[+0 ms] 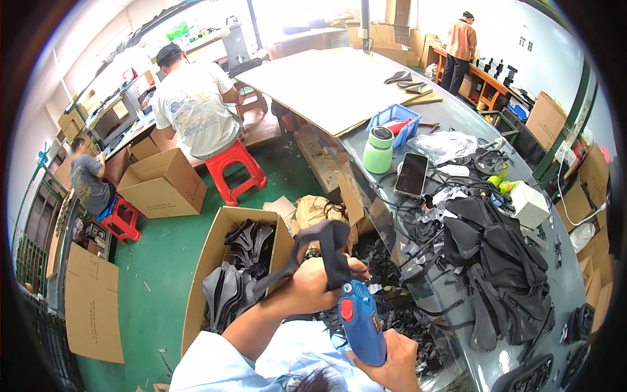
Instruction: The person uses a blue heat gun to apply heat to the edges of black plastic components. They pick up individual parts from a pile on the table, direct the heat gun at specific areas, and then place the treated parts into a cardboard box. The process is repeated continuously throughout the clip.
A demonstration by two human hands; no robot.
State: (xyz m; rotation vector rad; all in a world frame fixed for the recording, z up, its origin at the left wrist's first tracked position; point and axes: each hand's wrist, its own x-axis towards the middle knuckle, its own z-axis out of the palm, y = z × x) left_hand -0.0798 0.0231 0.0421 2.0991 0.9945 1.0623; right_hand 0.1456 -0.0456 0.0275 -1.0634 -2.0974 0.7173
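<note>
A green floor (153, 281) lies left of a glossy grey desk (457, 116) heaped with curved black pieces (486, 258). The left forearm (261, 323) partly covers a cardboard box (210, 258) of more. The left hand's (313, 284) fingers clench a bent piece (336, 264); the right hand's (395, 362) clasp a rounded blue tool (363, 330).

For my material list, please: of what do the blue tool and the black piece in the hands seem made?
Blue tool: probably hard plastic, smooth, with a moulded body. Black piece: perhaps fabric or foam; its matt, curving band leaves this open.
</note>
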